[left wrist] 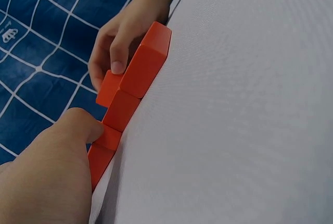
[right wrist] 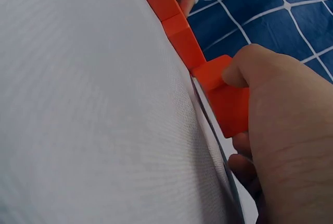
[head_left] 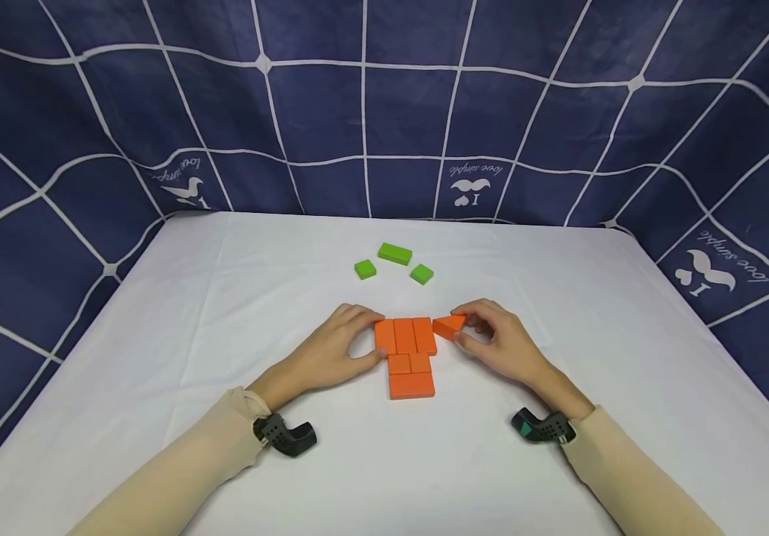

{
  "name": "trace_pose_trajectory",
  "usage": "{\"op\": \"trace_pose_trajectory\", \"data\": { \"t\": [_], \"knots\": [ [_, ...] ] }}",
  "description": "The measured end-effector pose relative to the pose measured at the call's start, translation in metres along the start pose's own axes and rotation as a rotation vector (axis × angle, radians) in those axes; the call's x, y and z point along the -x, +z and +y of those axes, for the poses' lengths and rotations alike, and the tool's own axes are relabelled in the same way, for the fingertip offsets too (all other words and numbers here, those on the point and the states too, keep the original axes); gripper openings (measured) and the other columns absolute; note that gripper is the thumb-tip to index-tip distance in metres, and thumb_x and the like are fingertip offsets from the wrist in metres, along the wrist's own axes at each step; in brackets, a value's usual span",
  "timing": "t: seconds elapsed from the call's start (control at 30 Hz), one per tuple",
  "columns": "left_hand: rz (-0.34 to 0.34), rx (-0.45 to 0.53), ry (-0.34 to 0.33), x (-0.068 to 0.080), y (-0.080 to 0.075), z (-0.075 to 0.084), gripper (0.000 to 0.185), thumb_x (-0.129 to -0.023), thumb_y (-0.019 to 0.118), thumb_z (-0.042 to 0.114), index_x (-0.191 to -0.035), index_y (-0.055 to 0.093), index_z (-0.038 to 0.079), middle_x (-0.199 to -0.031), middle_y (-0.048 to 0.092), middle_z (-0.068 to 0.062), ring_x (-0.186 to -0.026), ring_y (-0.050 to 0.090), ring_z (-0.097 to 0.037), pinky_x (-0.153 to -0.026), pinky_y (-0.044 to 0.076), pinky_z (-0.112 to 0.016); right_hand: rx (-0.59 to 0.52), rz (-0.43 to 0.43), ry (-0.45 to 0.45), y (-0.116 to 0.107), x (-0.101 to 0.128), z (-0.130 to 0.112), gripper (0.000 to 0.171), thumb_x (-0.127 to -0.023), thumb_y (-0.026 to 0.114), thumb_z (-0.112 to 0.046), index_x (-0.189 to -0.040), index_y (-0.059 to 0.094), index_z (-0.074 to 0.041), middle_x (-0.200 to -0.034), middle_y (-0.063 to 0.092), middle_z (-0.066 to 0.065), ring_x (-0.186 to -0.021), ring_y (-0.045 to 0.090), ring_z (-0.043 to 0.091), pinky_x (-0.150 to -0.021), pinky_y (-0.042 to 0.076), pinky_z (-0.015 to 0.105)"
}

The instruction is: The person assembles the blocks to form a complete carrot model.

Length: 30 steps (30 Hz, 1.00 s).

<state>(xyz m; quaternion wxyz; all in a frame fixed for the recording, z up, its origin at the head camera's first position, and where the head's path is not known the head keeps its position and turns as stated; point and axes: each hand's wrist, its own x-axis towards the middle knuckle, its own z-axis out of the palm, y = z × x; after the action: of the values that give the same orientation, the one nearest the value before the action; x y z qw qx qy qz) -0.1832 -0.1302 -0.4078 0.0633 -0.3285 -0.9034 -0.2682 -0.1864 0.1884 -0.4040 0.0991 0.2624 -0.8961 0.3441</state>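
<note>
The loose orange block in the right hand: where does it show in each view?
Head: loose orange block right of centre, pinched by the right hand.
Left wrist: loose orange block left of centre, under far fingers.
Right wrist: loose orange block right of centre.
Shared landmark: the row of orange blocks.

We see a staged recording booth rather than a lived-in room: a table draped in white cloth, enclosed on three sides by a hung navy grid-patterned fabric backdrop printed with moustache logos.
</note>
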Motion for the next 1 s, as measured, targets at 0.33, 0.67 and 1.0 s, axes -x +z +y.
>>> {"op": "trace_pose_trajectory", "data": {
  "t": [0.33,0.67,1.0],
  "knots": [
    [-0.010,0.013,-0.017,-0.001,-0.001,0.001,0.053,-0.087,0.063,0.045,-0.131,0.056,0.017,-0.128,0.054,0.007,-0.122,0.043,-0.009,-0.107,0.039,-0.032,-0.066,0.052,-0.058,-0.002,-0.001,-0.009,0.035,-0.081,0.074,-0.015,-0.113,0.063,-0.025,-0.105,0.062,-0.010,-0.083,0.057,0.009,-0.076,0.050,0.023],
    [-0.006,0.008,0.005,-0.002,0.001,0.000,0.054,-0.087,0.062,0.047,-0.131,0.055,0.017,-0.128,0.054,0.007,-0.122,0.044,-0.011,-0.106,0.040,-0.035,-0.167,-0.075,-0.187,-0.001,0.005,-0.040,0.040,-0.075,0.072,-0.010,-0.109,0.058,-0.026,-0.103,0.058,-0.012,-0.085,0.057,0.008,-0.076,0.051,0.025],
    [-0.003,0.005,-0.005,-0.003,0.000,0.002,0.053,-0.087,0.062,0.045,-0.131,0.055,0.016,-0.128,0.054,0.008,-0.122,0.043,-0.010,-0.106,0.040,-0.034,-0.088,-0.233,-0.366,0.004,0.010,-0.066,0.029,-0.080,0.062,-0.007,-0.102,0.065,-0.025,-0.101,0.058,-0.017,-0.095,0.053,0.001,-0.081,0.048,0.021]
  ]
}}
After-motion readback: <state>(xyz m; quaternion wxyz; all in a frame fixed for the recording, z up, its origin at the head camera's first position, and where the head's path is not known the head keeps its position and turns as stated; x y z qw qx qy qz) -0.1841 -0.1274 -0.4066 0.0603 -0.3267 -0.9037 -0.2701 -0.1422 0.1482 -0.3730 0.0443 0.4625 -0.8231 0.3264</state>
